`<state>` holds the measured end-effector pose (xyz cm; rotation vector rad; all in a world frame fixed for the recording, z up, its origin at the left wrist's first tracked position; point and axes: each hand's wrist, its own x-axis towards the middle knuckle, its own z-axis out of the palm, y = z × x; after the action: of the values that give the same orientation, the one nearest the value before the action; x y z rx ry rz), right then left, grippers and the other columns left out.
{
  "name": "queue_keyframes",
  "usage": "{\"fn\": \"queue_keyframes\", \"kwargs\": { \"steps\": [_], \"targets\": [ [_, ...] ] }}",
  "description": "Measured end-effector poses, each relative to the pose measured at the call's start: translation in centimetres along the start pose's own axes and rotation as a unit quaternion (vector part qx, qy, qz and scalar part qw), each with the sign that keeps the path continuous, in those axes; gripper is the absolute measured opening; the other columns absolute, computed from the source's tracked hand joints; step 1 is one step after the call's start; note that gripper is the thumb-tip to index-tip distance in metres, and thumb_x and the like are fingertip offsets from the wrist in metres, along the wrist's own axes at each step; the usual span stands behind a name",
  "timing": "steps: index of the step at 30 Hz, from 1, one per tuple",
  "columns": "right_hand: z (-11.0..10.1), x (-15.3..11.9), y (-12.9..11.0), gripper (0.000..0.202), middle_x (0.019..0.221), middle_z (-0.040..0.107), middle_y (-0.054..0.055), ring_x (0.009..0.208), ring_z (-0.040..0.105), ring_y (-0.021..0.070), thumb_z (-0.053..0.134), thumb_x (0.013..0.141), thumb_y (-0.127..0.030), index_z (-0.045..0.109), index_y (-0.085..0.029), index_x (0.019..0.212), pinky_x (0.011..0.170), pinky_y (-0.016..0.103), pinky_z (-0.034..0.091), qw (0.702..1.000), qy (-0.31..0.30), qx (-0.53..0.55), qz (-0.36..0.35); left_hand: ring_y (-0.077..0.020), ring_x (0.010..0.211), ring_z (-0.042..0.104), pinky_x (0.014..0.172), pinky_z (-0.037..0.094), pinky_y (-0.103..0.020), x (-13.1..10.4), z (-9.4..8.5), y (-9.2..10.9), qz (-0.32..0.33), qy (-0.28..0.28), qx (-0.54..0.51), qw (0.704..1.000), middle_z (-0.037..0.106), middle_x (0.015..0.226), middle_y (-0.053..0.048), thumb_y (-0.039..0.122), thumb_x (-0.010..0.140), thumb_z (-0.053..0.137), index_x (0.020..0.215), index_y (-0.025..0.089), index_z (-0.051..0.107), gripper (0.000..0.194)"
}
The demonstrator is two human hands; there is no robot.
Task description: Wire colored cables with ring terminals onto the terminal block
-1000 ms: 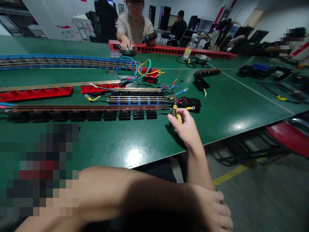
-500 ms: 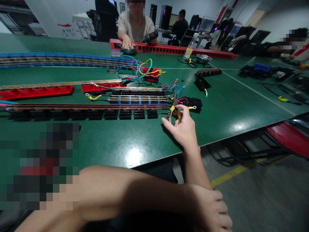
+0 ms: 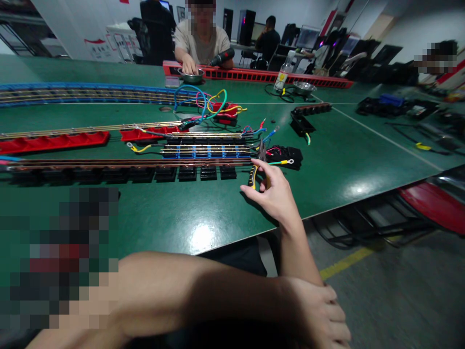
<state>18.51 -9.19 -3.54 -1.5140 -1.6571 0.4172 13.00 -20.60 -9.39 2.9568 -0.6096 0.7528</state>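
Pliers [image 3: 252, 177] with yellow-and-black handles lie at the right end of the long row of black blocks [image 3: 187, 173], jaws pointing away from me. My right hand [image 3: 274, 189] is around their handles, thumb and index finger spread on the left side; its other fingers are partly hidden. Beside the jaws are a black holder [image 3: 290, 156] and a green-and-yellow wire [image 3: 281, 163] ending in a ring terminal. My left arm crosses in front of me, and my left hand [image 3: 316, 310] is wrapped over my right forearm.
Bundled brass rods [image 3: 207, 149] on blue and black supports lie left of the pliers. Farther back are red troughs [image 3: 54, 142], a curved blue track [image 3: 90, 94] and coloured wires. Across the table, a person has one hand in a metal bowl [image 3: 191, 75]. A bottle [image 3: 282, 75] stands nearby.
My right hand's index finger has shifted left over the handles, and the handles look closer together. My left hand stays on the forearm. The view has shifted slightly.
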Motion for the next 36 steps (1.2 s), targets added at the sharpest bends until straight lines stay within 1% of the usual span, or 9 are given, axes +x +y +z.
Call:
{"fn": "queue_keyframes", "kwargs": {
  "steps": [4, 8, 14, 18, 21, 23, 27, 32, 36],
  "targets": [
    [0.0, 0.0, 0.0, 0.068, 0.108, 0.055, 0.007, 0.06, 0.047, 0.0108, 0.075, 0.07, -0.046, 0.056, -0.027, 0.132, 0.071, 0.036, 0.05, 1.0, 0.001, 0.001, -0.002, -0.0145, 0.087, 0.064, 0.077, 0.039, -0.032, 0.0, 0.5, 0.1, 0.003, 0.015, -0.001, 1.0, 0.061, 0.083, -0.003, 0.028, 0.085, 0.04, 0.09, 0.028, 0.073, 0.033],
    [0.1, 0.0, 0.0, 0.065, 0.106, 0.059, 0.006, 0.06, 0.049, 0.0113, 0.073, 0.071, -0.049, 0.056, -0.028, 0.131, 0.072, 0.036, 0.051, 0.999, 0.017, 0.029, 0.009, -0.0143, 0.084, 0.064, 0.075, 0.038, -0.031, 0.1, 0.7, 0.2, 0.001, 0.04, 0.008, 0.999, 0.057, 0.078, -0.002, 0.026, 0.086, 0.039, 0.082, 0.03, 0.068, 0.03],
    [0.2, -0.2, -0.7, 0.065, 0.106, 0.065, 0.006, 0.061, 0.058, 0.0123, 0.073, 0.071, -0.05, 0.056, -0.026, 0.129, 0.07, 0.033, 0.051, 0.997, 0.061, 0.043, 0.036, -0.0163, 0.088, 0.063, 0.077, 0.036, -0.033, 0.0, 0.8, 0.2, 0.016, 0.002, 0.007, 1.0, 0.055, 0.082, -0.002, 0.033, 0.081, 0.046, 0.091, 0.028, 0.067, 0.023],
    [0.4, -0.2, -1.0, 0.066, 0.095, 0.067, 0.004, 0.061, 0.059, 0.0131, 0.073, 0.07, -0.052, 0.057, -0.024, 0.127, 0.066, 0.031, 0.051, 0.994, 0.091, 0.04, 0.043, -0.0167, 0.084, 0.059, 0.076, 0.033, -0.033, -0.2, 1.0, 0.4, 0.019, 0.01, 0.036, 0.999, 0.04, 0.078, 0.0, 0.035, 0.081, 0.044, 0.086, 0.028, 0.065, 0.022],
    [0.5, -0.1, -0.6, 0.064, 0.093, 0.068, 0.003, 0.06, 0.06, 0.0129, 0.071, 0.072, -0.054, 0.058, -0.024, 0.126, 0.064, 0.03, 0.052, 0.992, 0.107, 0.044, 0.043, -0.02, 0.08, 0.052, 0.077, 0.031, -0.034, -0.1, 0.9, 0.6, 0.025, -0.013, 0.1, 0.995, 0.023, 0.076, 0.002, 0.042, 0.082, 0.042, 0.082, 0.031, 0.061, 0.022],
    [0.6, 0.0, -0.4, 0.06, 0.09, 0.068, 0.002, 0.059, 0.06, 0.0131, 0.066, 0.077, -0.055, 0.056, -0.025, 0.128, 0.06, 0.029, 0.051, 0.992, 0.109, 0.054, 0.045, -0.0217, 0.079, 0.048, 0.077, 0.03, -0.034, 0.0, 0.8, 0.7, 0.021, -0.02, 0.125, 0.992, 0.016, 0.077, 0.003, 0.042, 0.082, 0.038, 0.085, 0.033, 0.061, 0.025],
    [0.5, 0.0, 0.0, 0.053, 0.085, 0.067, 0.002, 0.052, 0.06, 0.013, 0.049, 0.089, -0.057, 0.052, -0.028, 0.134, 0.046, 0.025, 0.047, 0.988, 0.094, 0.11, 0.061, -0.0215, 0.078, 0.047, 0.078, 0.029, -0.034, 0.0, 1.0, 0.7, 0.016, -0.012, 0.122, 0.992, 0.015, 0.078, 0.003, 0.04, 0.084, 0.036, 0.089, 0.036, 0.065, 0.029],
    [0.4, 0.1, 0.0, 0.055, 0.095, 0.065, 0.005, 0.048, 0.059, 0.0101, 0.035, 0.093, -0.061, 0.05, -0.03, 0.136, 0.037, 0.021, 0.042, 0.971, 0.109, 0.193, 0.086, -0.0209, 0.078, 0.047, 0.077, 0.028, -0.032, -0.1, 1.1, 0.7, 0.008, -0.004, 0.116, 0.993, 0.015, 0.078, 0.003, 0.036, 0.085, 0.036, 0.093, 0.038, 0.068, 0.033],
    [0.4, 0.2, -0.1, 0.063, 0.097, 0.063, 0.007, 0.049, 0.059, 0.0102, 0.022, 0.093, -0.067, 0.047, -0.029, 0.137, 0.037, 0.022, 0.043, 0.955, 0.126, 0.248, 0.102, -0.022, 0.072, 0.042, 0.074, 0.026, -0.033, 0.0, 0.5, 0.6, 0.012, -0.014, 0.147, 0.989, 0.012, 0.078, 0.004, 0.045, 0.081, 0.039, 0.086, 0.037, 0.064, 0.026]
  ]
}}
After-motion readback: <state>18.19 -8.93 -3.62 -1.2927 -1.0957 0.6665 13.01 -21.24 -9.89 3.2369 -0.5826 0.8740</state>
